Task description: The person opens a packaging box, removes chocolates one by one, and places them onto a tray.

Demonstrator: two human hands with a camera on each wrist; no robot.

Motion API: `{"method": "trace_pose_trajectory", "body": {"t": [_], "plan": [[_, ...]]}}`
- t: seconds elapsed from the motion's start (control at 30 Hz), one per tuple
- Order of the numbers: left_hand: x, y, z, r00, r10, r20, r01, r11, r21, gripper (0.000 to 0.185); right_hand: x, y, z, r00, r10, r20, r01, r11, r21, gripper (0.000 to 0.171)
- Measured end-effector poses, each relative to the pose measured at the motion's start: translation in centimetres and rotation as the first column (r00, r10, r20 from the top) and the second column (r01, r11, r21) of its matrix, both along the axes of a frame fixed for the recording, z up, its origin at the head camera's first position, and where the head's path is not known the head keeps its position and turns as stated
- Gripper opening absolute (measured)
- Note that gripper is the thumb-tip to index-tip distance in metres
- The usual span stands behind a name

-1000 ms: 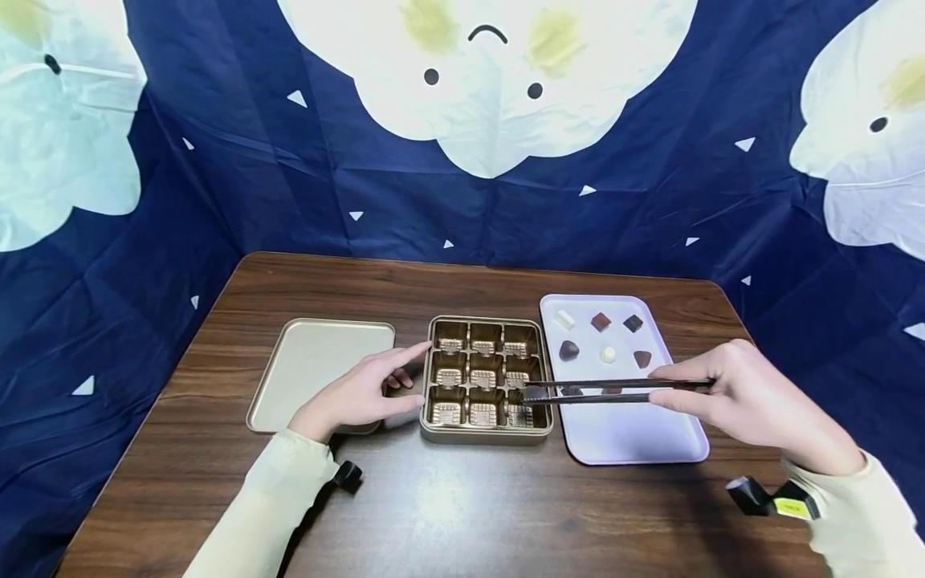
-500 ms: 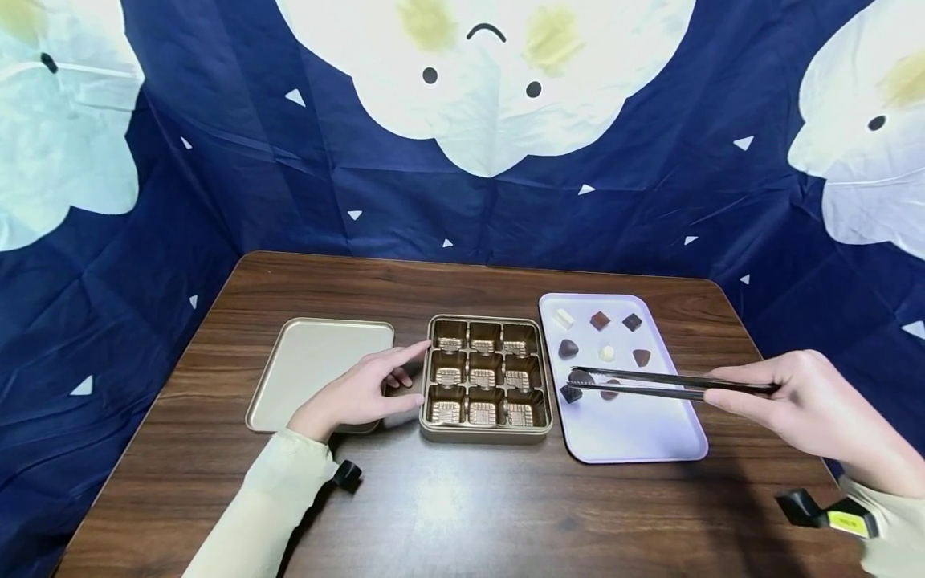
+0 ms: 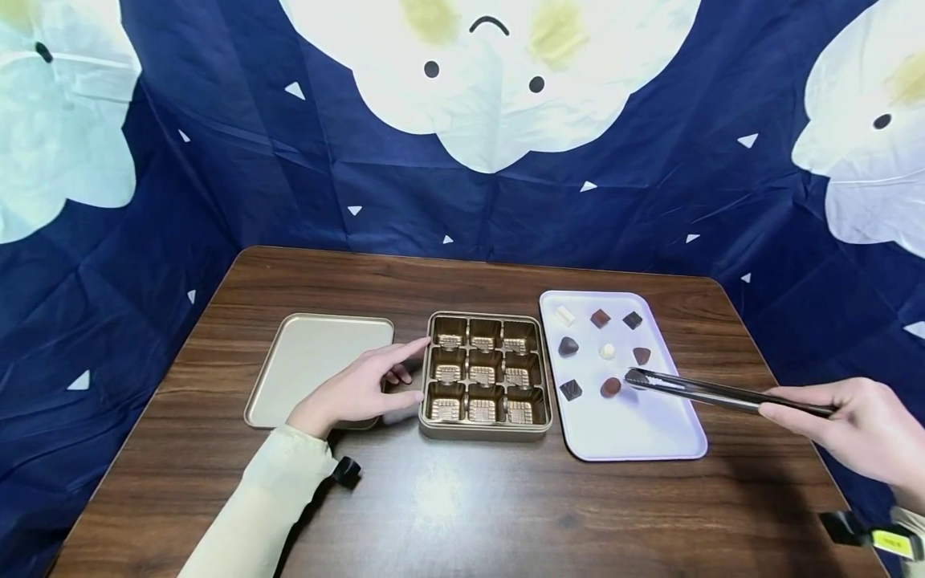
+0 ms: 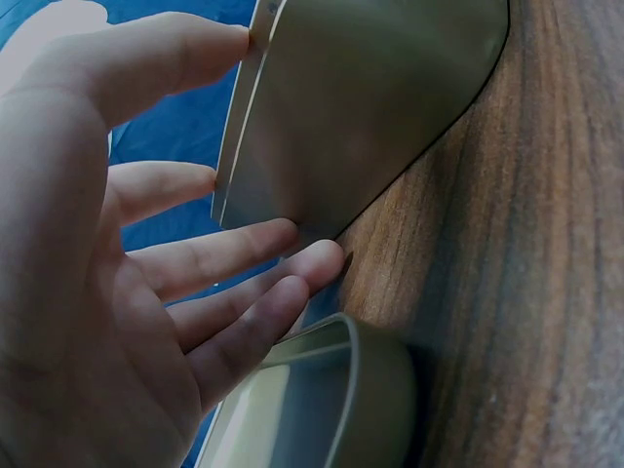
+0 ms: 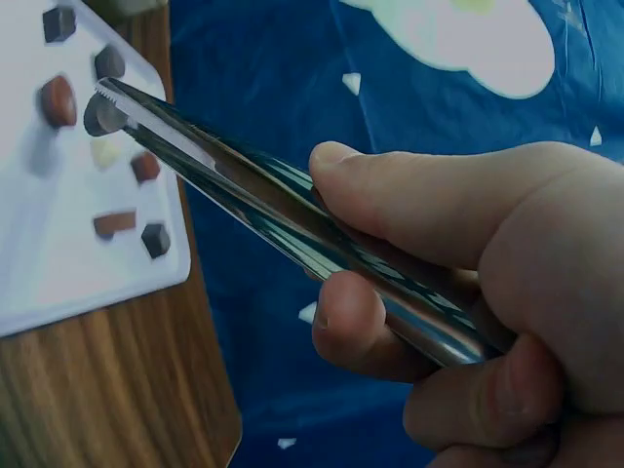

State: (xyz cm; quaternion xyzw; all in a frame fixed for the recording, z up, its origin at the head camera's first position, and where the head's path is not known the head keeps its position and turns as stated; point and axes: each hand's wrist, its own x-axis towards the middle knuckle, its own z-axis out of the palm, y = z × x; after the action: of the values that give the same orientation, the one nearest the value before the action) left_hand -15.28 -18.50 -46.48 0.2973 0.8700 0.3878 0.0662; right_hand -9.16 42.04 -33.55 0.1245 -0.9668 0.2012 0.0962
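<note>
In the head view my right hand grips dark tongs between thumb and fingers. Their tips hold a round dark chocolate over the purple tray, just right of a brown chocolate. Several other chocolates, white, brown and dark, lie in rows on the tray. My left hand has its fingers extended. Its thumb and index fingertip touch the left side of the gold box, whose compartments hold nothing. The left wrist view shows this contact at the box wall.
A gold lid lies left of the box, partly under my left hand. Everything stands on a brown wooden table. Blue patterned cloth hangs behind and at both sides.
My right hand has moved right, carrying the tongs and the dark chocolate from above the box to above the tray. The left hand keeps its place at the box.
</note>
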Motion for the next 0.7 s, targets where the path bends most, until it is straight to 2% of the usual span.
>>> {"method": "trace_pose_trajectory", "body": {"t": [0.4,0.7], "plan": [[0.1,0.1,0.0,1.0,0.001,0.003,-0.001,1.0,-0.004,0.086,0.6,2.1,-2.6,0.994,-0.092,0.052,0.09,0.995,0.038,0.02],[0.1,0.0,0.0,1.0,0.003,0.006,-0.003,1.0,0.004,0.087,1.1,2.0,-3.0,0.993,-0.102,0.067,0.098,0.993,0.06,0.019]]}}
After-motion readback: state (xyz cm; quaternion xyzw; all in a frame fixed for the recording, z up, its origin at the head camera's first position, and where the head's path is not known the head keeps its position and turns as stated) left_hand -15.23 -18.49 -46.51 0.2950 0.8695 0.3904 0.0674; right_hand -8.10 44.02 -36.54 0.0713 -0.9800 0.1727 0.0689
